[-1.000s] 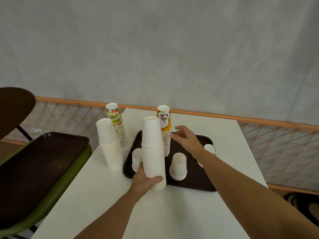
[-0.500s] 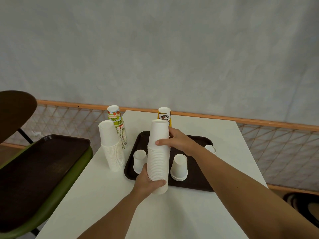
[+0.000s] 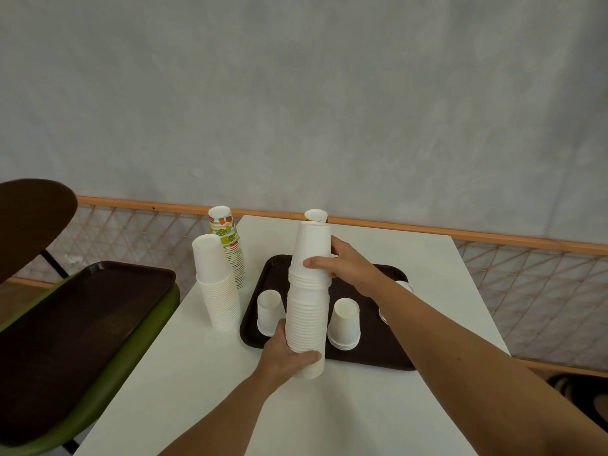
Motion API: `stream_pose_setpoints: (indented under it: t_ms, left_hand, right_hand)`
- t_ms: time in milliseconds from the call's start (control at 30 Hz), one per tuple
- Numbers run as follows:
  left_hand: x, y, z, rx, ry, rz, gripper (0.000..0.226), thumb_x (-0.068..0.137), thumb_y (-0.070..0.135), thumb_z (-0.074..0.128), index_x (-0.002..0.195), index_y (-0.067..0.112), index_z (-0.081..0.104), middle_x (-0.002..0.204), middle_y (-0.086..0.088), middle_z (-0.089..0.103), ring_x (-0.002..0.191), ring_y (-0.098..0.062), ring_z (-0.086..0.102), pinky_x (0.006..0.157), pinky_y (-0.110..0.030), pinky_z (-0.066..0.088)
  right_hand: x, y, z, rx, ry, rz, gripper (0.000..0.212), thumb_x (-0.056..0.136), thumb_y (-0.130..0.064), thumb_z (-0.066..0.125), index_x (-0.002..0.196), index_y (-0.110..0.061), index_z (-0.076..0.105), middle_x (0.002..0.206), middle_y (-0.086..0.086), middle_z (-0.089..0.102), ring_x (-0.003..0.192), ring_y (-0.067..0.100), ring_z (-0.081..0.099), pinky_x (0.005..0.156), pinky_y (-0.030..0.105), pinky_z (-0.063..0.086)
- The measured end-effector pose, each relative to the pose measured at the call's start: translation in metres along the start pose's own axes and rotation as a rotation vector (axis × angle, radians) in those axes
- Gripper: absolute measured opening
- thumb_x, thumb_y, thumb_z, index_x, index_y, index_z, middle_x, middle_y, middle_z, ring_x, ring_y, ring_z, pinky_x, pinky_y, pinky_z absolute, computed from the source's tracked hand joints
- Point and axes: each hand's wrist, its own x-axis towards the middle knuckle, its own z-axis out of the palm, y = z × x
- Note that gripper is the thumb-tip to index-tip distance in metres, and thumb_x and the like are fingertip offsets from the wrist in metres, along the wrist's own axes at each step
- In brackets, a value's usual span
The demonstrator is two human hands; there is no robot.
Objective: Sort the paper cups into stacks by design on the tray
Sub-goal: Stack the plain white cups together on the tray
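White counter (image 3: pixel 345 416): my left hand (image 3: pixel 283 353) grips the base of the tall stack of plain white paper cups (image 3: pixel 307 311) at the near edge of the dark brown tray (image 3: pixel 371 353); my right hand (image 3: pixel 348 268) clasps its upper cups. I'd pull straight up, no tilt.

I get a single head-worn view, looking forward and down across the white rectangular table (image 3: pixel 329 416) toward the plain grey wall (image 3: pixel 296 93); the dark brown plastic tray (image 3: pixel 375 350) sits close, mid-frame.
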Motion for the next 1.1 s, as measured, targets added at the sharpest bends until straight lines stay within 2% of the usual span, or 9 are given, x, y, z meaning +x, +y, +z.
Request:
stream_pose_setpoints:
  t_ms: [267,433,567,667,767,900,1100]
  left_hand:
    - [0.001,-0.006,-0.001,0.003,-0.003,0.001,0.083,0.067,0.022,0.082,0.133,0.023,0.032,0.118,0.004,0.050,0.110,-0.015,0.048,0.089,-0.026,0.042]
    - [0.001,-0.010,-0.002,0.008,-0.001,-0.004,0.083,0.067,0.023,0.082,0.132,0.023,0.032,0.119,0.003,0.050,0.113,-0.017,0.049,0.092,-0.029,0.045]
    - [0.001,-0.012,-0.002,-0.002,0.005,-0.005,0.082,0.067,0.021,0.082,0.132,0.023,0.032,0.115,0.005,0.050,0.108,-0.015,0.048,0.087,-0.026,0.042]
    - [0.001,-0.013,-0.002,-0.005,0.006,-0.006,0.082,0.067,0.020,0.082,0.133,0.022,0.032,0.117,0.003,0.050,0.111,-0.017,0.048,0.089,-0.027,0.042]
    - [0.001,-0.013,-0.002,-0.003,0.012,-0.012,0.084,0.068,0.020,0.082,0.135,0.021,0.031,0.121,0.001,0.050,0.115,-0.019,0.048,0.093,-0.029,0.043]
    - [0.000,-0.007,-0.003,-0.007,0.014,-0.003,0.083,0.070,0.020,0.080,0.135,0.021,0.031,0.119,0.003,0.049,0.110,-0.016,0.047,0.091,-0.027,0.041]
    - [0.002,-0.003,-0.005,-0.028,0.036,-0.007,0.082,0.070,0.020,0.080,0.136,0.023,0.031,0.118,0.004,0.050,0.109,-0.016,0.048,0.086,-0.027,0.039]
  right_hand:
    - [0.004,-0.010,-0.007,0.071,0.123,-0.042,0.046,0.079,-0.026,0.073,0.118,-0.026,0.048,0.113,-0.005,0.058,0.107,0.016,0.057,0.090,0.036,0.051]
    - [0.008,-0.013,-0.018,0.203,0.252,-0.072,0.059,0.073,-0.032,0.075,0.125,-0.019,0.052,0.117,0.001,0.062,0.106,0.017,0.060,0.082,0.035,0.055]
    - [0.005,-0.010,-0.025,0.302,0.362,-0.069,0.046,0.081,-0.023,0.070,0.122,-0.019,0.050,0.115,0.000,0.061,0.103,0.015,0.059,0.076,0.031,0.054]
    - [0.003,0.003,-0.029,0.342,0.467,-0.037,0.044,0.080,-0.022,0.071,0.118,-0.021,0.049,0.113,0.000,0.060,0.103,0.016,0.057,0.081,0.033,0.052]
    - [-0.002,0.024,-0.029,0.204,0.498,0.054,0.055,0.079,-0.025,0.073,0.125,-0.018,0.045,0.118,0.003,0.056,0.102,0.018,0.054,0.081,0.033,0.050]
    - [-0.009,0.053,-0.023,-0.052,0.419,0.146,0.065,0.079,-0.026,0.073,0.133,-0.012,0.037,0.125,0.008,0.052,0.103,0.018,0.050,0.081,0.031,0.046]
    - [-0.014,0.082,-0.017,-0.203,0.280,0.230,0.072,0.077,-0.026,0.074,0.136,-0.013,0.033,0.132,0.009,0.049,0.120,0.025,0.049,0.100,0.043,0.046]
